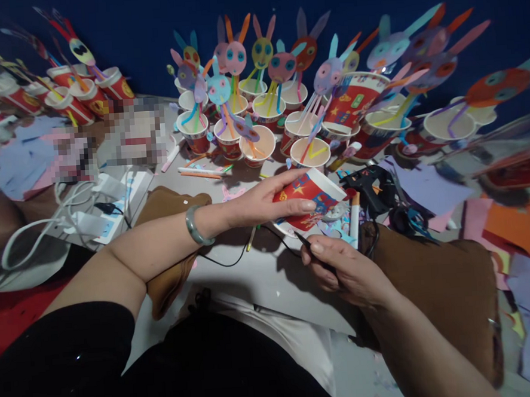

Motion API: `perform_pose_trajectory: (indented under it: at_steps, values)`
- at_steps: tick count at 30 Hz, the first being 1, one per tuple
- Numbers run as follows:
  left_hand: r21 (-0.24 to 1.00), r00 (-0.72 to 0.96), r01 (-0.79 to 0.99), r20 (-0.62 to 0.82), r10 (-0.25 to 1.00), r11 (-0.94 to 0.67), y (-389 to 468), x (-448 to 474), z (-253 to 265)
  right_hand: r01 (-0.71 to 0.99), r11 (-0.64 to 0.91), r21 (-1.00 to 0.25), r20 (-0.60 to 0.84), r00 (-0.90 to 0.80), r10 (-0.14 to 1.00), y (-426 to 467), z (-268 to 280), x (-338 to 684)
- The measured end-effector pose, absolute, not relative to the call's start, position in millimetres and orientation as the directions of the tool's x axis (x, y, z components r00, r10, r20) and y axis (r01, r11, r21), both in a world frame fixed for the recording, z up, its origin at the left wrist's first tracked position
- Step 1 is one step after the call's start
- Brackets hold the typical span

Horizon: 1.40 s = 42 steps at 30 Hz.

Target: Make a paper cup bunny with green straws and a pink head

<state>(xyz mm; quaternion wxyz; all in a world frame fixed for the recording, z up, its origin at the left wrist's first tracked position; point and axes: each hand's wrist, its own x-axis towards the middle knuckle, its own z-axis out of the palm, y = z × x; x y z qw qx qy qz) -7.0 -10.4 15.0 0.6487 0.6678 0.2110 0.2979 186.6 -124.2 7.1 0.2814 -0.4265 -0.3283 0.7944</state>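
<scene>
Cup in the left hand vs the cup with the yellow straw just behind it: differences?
Pose: the held cup is tilted in the left hand; the standing cup is upright on the table.
View: the held cup shows its red printed side; the standing cup mostly its pale inside.
Contents: the standing cup has a yellow straw; no straw shows at the held cup.
Shared: both have white edges.

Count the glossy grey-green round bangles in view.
1: the bangle circles the wrist of the left hand, which holds a tapered red patterned paper cup. No other shows.
</scene>
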Motion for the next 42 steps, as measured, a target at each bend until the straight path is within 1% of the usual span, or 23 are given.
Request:
perform_pose_trajectory:
  at_steps: [6, 12, 19, 22, 25, 29, 37, 42]
  values:
    - [0.995, 0.724, -0.089, 0.096, 0.683, -0.045, -8.8, -6.2, 12.5, -0.154, -0.602, -0.784, -0.472, -0.482, 0.738, -124.1, 8.4, 186.5]
    - [0.998, 0.726, -0.064, 0.054, 0.686, -0.010, -10.0, -6.7, 13.0, -0.139, -0.617, -0.775, -0.479, -0.508, 0.716, -123.2, 10.2, 189.2]
    - [0.998, 0.755, -0.038, 0.065, 0.652, -0.056, -9.7, -7.1, 12.8, -0.109, -0.609, -0.786, -0.482, -0.509, 0.713, -123.8, 7.0, 189.0]
    - [0.999, 0.769, -0.015, 0.044, 0.638, -0.051, -9.6, -6.4, 11.2, -0.082, -0.584, -0.808, -0.477, -0.490, 0.729, -124.7, 5.6, 188.3]
    - [0.999, 0.759, -0.004, 0.028, 0.650, -0.039, -10.0, -6.0, 9.8, -0.076, -0.563, -0.823, -0.470, -0.464, 0.750, -125.1, 5.9, 186.9]
    - [1.000, 0.756, -0.021, 0.024, 0.654, -0.012, -10.2, -6.1, 10.2, -0.099, -0.575, -0.812, -0.476, -0.459, 0.750, -124.9, 7.7, 185.2]
    - [1.000, 0.791, -0.004, -0.010, 0.612, 0.022, -9.1, -6.8, 14.0, -0.096, -0.618, -0.781, -0.506, -0.484, 0.714, -125.2, 9.1, 184.6]
    - [0.998, 0.801, -0.013, -0.025, 0.599, 0.060, -10.1, -6.3, 14.8, -0.113, -0.619, -0.777, -0.499, -0.489, 0.715, -126.5, 9.1, 185.0]
